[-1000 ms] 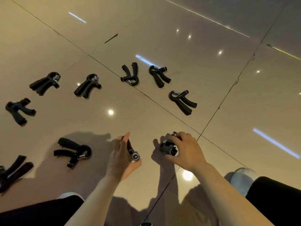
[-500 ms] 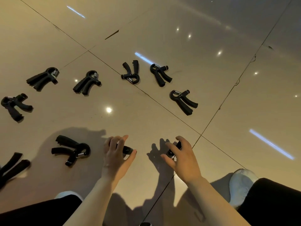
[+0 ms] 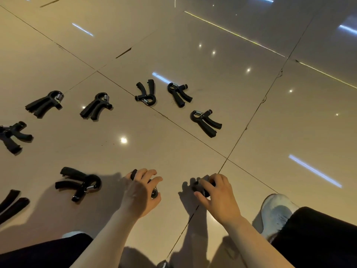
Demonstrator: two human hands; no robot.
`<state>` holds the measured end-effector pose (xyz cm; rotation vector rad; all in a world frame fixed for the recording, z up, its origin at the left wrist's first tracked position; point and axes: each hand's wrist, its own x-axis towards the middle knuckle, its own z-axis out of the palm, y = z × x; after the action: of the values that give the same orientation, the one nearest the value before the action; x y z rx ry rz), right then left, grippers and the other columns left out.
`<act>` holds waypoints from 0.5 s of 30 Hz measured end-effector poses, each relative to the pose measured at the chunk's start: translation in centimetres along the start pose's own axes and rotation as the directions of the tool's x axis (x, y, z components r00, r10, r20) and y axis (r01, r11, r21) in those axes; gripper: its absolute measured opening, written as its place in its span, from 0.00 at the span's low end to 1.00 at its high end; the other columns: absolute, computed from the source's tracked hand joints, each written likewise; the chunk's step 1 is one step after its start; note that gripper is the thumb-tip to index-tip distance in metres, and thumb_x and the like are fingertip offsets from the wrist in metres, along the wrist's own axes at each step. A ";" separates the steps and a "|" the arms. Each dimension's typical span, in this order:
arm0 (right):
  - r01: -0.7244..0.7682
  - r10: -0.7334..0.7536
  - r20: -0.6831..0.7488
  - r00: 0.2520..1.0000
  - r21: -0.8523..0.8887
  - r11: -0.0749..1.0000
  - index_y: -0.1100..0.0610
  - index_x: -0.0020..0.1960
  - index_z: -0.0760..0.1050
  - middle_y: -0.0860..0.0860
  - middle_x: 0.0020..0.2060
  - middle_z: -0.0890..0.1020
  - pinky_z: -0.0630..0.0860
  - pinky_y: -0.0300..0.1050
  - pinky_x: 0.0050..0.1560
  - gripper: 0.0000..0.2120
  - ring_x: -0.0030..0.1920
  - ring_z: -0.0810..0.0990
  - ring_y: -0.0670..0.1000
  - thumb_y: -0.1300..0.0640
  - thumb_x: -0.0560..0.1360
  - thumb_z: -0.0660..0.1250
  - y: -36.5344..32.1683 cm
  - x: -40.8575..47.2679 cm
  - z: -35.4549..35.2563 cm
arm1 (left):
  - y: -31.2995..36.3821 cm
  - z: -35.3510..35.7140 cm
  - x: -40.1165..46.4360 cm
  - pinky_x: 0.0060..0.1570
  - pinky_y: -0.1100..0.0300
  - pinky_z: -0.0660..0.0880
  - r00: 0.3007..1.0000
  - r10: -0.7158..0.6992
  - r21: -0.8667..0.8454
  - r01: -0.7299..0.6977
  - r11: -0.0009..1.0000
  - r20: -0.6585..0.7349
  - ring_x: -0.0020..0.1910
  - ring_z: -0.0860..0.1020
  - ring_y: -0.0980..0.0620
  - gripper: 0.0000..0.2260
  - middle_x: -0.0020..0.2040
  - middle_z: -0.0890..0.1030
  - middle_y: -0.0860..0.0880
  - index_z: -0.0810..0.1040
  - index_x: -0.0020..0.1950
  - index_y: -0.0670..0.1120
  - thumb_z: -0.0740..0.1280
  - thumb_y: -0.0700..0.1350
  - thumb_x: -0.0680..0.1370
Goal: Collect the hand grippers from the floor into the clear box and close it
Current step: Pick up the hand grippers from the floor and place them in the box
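Observation:
Several black hand grippers lie scattered on the glossy tiled floor (image 3: 251, 117). My left hand (image 3: 140, 192) grips one hand gripper (image 3: 154, 194), mostly hidden under the fingers, low on the floor. My right hand (image 3: 218, 194) grips another hand gripper (image 3: 201, 187), also largely covered. Others lie apart: one just left of my left hand (image 3: 81, 183), three in a far group (image 3: 145, 93) (image 3: 178, 93) (image 3: 205, 121), two further left (image 3: 95, 106) (image 3: 45, 103), and two at the left edge (image 3: 12, 136) (image 3: 10, 204). The clear box is not in view.
My white shoe (image 3: 274, 211) and dark trouser legs (image 3: 316, 238) sit at the bottom right, another dark leg (image 3: 42, 254) at the bottom left. Ceiling lights reflect on the tiles. Dark grout lines cross the floor.
Both hands have closed further round their hand grippers, the fingers curling over them. The camera has tilted, so the floor items sit slightly lower in view.

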<state>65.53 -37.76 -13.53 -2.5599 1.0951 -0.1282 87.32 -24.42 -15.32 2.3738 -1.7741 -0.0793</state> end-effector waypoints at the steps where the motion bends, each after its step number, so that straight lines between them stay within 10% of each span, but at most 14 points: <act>1: 0.029 -0.029 -0.004 1.000 -0.030 0.999 0.51 0.50 0.80 0.50 0.44 0.75 0.76 0.50 0.46 0.19 0.49 0.73 0.55 0.40 0.71 0.59 0.2 -0.4 0.1 | 0.2 0.0 -0.5 0.47 0.48 0.71 1.000 0.012 0.010 -0.013 1.000 0.016 0.51 0.78 0.49 0.19 0.52 0.80 0.54 0.82 0.49 0.55 0.76 0.52 0.59; 11: 0.234 -0.243 -0.064 0.968 -0.121 0.965 0.54 0.56 0.76 0.55 0.57 0.77 0.64 0.59 0.65 0.18 0.65 0.68 0.61 0.42 0.78 0.56 -0.2 0.1 2.8 | -0.1 1.7 -1.8 0.58 0.39 0.65 0.994 0.110 0.122 -0.105 0.987 -0.027 0.65 0.68 0.45 0.20 0.63 0.73 0.50 0.74 0.60 0.53 0.62 0.60 0.72; 15: 0.274 -0.282 -0.068 0.957 -0.114 0.955 0.55 0.53 0.75 0.55 0.55 0.77 0.70 0.57 0.61 0.13 0.63 0.71 0.61 0.48 0.75 0.65 -0.8 1.6 3.8 | 0.3 2.0 -0.3 0.56 0.39 0.66 0.981 0.190 0.150 -0.183 0.972 -0.038 0.65 0.68 0.47 0.20 0.62 0.74 0.50 0.78 0.57 0.52 0.72 0.56 0.67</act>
<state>68.01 -37.27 -16.82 -2.8143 0.7801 -0.2573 86.62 -24.44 -17.23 2.2656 -2.0322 0.1412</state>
